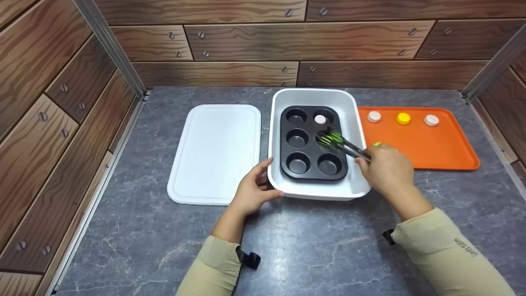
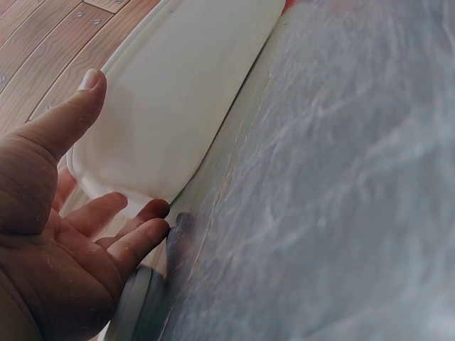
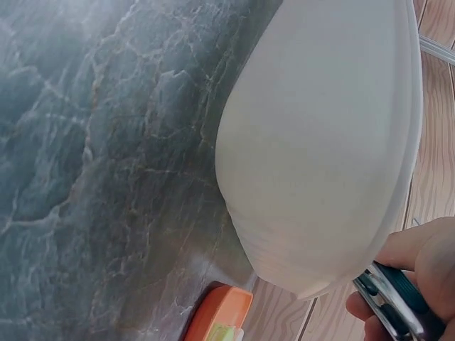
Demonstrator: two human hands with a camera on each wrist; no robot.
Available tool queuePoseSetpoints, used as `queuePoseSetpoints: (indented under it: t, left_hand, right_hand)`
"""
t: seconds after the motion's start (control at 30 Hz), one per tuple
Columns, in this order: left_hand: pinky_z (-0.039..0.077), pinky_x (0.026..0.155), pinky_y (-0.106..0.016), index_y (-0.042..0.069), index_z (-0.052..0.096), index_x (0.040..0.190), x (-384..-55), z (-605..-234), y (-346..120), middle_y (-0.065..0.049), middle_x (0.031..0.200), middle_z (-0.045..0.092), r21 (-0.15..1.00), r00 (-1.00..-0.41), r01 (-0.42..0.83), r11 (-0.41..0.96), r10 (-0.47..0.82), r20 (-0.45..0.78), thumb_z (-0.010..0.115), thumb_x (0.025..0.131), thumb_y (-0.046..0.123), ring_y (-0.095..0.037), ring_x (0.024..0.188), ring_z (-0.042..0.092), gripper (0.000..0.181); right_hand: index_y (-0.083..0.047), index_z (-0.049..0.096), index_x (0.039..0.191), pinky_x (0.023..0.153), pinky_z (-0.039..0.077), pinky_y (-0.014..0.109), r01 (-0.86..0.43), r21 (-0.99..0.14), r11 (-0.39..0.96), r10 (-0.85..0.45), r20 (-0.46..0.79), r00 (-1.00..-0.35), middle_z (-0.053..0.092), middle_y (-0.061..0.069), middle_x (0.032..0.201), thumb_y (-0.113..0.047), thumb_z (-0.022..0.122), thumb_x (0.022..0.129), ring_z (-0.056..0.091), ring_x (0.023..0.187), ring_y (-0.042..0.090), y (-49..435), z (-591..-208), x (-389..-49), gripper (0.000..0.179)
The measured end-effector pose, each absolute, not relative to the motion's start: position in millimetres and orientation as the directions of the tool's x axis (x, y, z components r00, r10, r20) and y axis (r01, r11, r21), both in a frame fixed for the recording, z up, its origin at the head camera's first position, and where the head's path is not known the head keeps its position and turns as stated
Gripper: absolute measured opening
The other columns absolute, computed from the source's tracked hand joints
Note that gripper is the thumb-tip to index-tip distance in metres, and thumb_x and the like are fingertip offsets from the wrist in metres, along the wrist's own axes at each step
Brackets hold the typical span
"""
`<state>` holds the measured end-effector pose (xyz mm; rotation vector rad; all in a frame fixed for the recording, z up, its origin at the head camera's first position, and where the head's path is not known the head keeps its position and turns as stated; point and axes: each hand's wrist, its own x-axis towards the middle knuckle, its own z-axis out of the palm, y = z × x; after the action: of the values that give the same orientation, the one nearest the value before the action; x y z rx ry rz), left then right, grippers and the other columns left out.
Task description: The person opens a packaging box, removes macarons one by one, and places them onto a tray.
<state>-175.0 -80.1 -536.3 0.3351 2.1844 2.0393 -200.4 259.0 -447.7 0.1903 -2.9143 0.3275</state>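
Note:
My right hand (image 1: pixel 388 168) holds a pair of tongs (image 1: pixel 355 150) with dark handles and green-striped tips. The tips are over the middle right cup of a black muffin pan (image 1: pixel 313 164), which lies inside a white tub (image 1: pixel 349 189). A small round white piece (image 1: pixel 320 119) is at the back right cup, just beyond the tips. At the tub's front left corner, my left hand (image 1: pixel 255 191) touches the wall with spread fingers and thumb. In the right wrist view, the tongs (image 3: pixel 398 305) show in my fingers beside the tub (image 3: pixel 320 142).
Right of the tub lies an orange tray (image 1: pixel 431 144) with two white round pieces, a yellow one (image 1: pixel 403 119) between them, and a green one (image 1: pixel 377 144) partly behind my right hand. A white lid-like board (image 1: pixel 218 152) lies left. Wood-patterned walls (image 1: pixel 246 41) enclose the marbled table (image 1: pixel 135 230).

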Motion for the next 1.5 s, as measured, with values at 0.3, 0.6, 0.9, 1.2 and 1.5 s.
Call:
queuePoseSetpoints:
  t: [0.3, 0.6, 0.9, 1.2, 1.5]
  left_hand:
    - [0.06, 0.098, -0.042, 0.006, 0.041, 0.163, -174.1, -532.5, -78.3, -0.026, 0.161, 0.043, 0.996, -0.964, 0.066, 0.057, 0.263, 0.049, 0.09, 0.08, -0.005, -0.041, 0.126, 0.065, 0.097]
    - [0.06, 0.098, -0.043, 0.004, 0.04, 0.163, -174.4, -534.7, -78.2, -0.027, 0.161, 0.043, 0.995, -0.96, 0.081, 0.052, 0.273, 0.064, 0.09, 0.08, -0.006, -0.042, 0.127, 0.064, 0.097]
    - [0.061, 0.097, -0.042, 0.005, 0.041, 0.162, -175.1, -535.6, -78.9, -0.027, 0.161, 0.043, 0.996, -0.963, 0.076, 0.054, 0.263, 0.06, 0.091, 0.079, -0.006, -0.043, 0.126, 0.065, 0.098]
    - [0.061, 0.095, -0.039, 0.005, 0.041, 0.163, -174.2, -536.4, -79.4, -0.026, 0.161, 0.044, 0.997, -0.963, 0.069, 0.047, 0.263, 0.054, 0.091, 0.079, -0.006, -0.041, 0.125, 0.065, 0.098]
    - [0.061, 0.097, -0.041, 0.007, 0.042, 0.163, -174.0, -536.9, -79.9, -0.026, 0.16, 0.044, 0.995, -0.966, 0.075, 0.067, 0.254, 0.056, 0.092, 0.079, -0.004, -0.039, 0.125, 0.066, 0.098]
  right_hand:
    - [0.0, 0.077, 0.099, 0.056, 0.047, 0.063, -0.147, -0.223, 0.964, -0.087, 0.259, -0.962, 0.067, 0.023, 0.085, -0.027, 0.076, 0.095, 0.063, 0.075, 0.051, 262.5, -444.8, -194.0, 0.028]
    - [0.001, 0.077, 0.106, 0.059, 0.047, 0.063, -0.175, -0.246, 0.953, -0.091, 0.317, -0.944, 0.071, 0.026, 0.093, -0.027, 0.077, 0.094, 0.064, 0.079, 0.05, 271.2, -437.8, -183.2, 0.03]
    - [0.001, 0.079, 0.107, 0.058, 0.046, 0.063, -0.194, -0.253, 0.948, -0.083, 0.392, -0.916, 0.074, 0.026, 0.098, -0.024, 0.079, 0.091, 0.065, 0.079, 0.05, 285.4, -430.4, -172.3, 0.03]
    - [0.001, 0.08, 0.106, 0.056, 0.045, 0.064, -0.212, -0.273, 0.939, -0.057, 0.483, -0.874, 0.073, 0.025, 0.093, -0.021, 0.084, 0.088, 0.065, 0.076, 0.051, 304.9, -423.0, -164.8, 0.028]
    - [0.003, 0.079, 0.106, 0.058, 0.043, 0.065, -0.209, -0.282, 0.936, -0.033, 0.522, -0.852, 0.073, 0.027, 0.093, -0.018, 0.086, 0.087, 0.065, 0.077, 0.051, 324.7, -415.9, -160.8, 0.028]
